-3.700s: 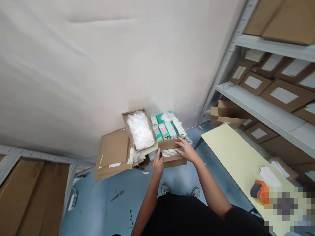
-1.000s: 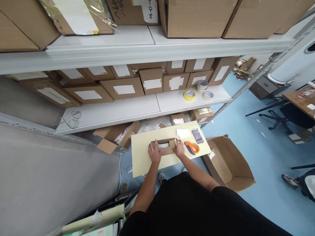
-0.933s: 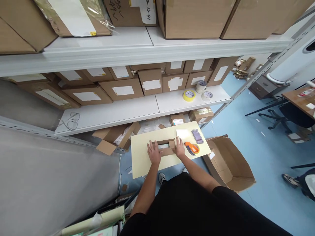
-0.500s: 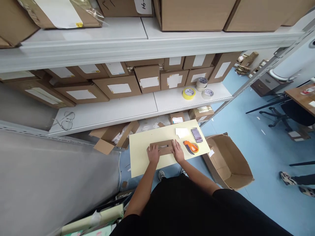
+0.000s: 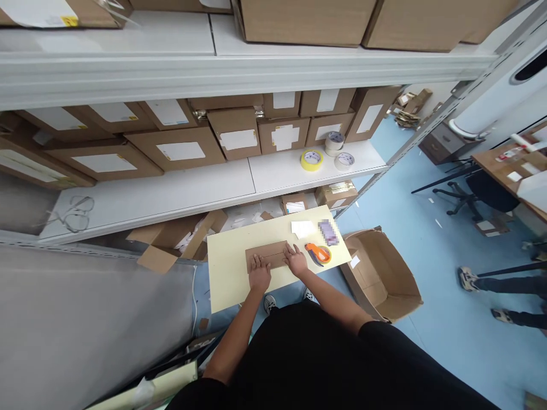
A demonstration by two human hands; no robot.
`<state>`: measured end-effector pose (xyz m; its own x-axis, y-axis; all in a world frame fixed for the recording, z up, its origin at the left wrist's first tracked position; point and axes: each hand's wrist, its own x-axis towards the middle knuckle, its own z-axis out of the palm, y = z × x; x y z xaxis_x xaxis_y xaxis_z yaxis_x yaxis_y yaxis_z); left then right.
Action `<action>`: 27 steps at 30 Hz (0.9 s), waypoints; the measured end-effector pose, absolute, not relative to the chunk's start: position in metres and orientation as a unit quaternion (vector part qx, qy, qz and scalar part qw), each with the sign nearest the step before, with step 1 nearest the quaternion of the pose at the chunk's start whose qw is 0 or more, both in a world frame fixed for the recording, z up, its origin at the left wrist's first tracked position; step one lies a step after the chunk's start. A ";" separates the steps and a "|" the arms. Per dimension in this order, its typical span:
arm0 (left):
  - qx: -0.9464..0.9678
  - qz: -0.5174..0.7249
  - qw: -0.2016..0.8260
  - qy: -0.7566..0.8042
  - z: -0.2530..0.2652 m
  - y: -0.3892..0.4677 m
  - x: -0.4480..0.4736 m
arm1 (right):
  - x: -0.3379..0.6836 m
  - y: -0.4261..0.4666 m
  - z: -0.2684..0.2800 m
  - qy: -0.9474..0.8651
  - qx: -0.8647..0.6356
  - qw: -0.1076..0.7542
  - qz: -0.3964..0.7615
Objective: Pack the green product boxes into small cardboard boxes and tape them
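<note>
A small, flat cardboard box (image 5: 268, 251) lies on the pale yellow tabletop (image 5: 228, 242), its two top flaps meeting at a seam along the middle. My left hand (image 5: 259, 277) rests at its front left, fingers stretched over the top. At the right end, my right hand (image 5: 296, 261) touches the box with fingers spread. Just right of that hand lies an orange tape dispenser (image 5: 315, 251) with a yellow roll. White paper (image 5: 302, 229) and a pixelated purple item (image 5: 328, 232) are behind it.
Shelving (image 5: 188, 196) stands beyond the table, holding labelled boxes and tape rolls, one of them yellow (image 5: 311, 160). A large open carton (image 5: 387, 285) is on the floor to the right. At far right a person's legs (image 5: 513, 285) show.
The gap between the box's top flaps has closed to a thin seam. My left hand has moved onto the top; my right hand's fingers have lifted and spread. The view has shifted right.
</note>
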<state>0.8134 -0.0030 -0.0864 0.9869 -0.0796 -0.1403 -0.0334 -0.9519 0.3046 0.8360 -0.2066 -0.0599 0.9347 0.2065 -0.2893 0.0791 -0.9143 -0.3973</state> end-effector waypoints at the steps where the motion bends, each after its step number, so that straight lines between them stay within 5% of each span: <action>1: 0.984 -0.077 0.156 -0.032 -0.088 -0.008 0.811 | 0.834 -0.211 -0.061 -0.069 -0.966 0.189 0.164; 7: 0.977 -0.102 0.167 -0.081 -0.089 -0.049 0.808 | 0.824 -0.252 -0.068 -0.040 -0.968 0.200 0.148; 15: 0.960 -0.230 0.114 -0.111 -0.071 -0.058 0.827 | 0.825 -0.313 -0.087 0.064 -0.944 0.322 0.038; 27: 0.936 -0.312 0.098 -0.129 -0.081 -0.048 0.833 | 0.816 -0.329 -0.145 0.249 -0.896 0.333 0.157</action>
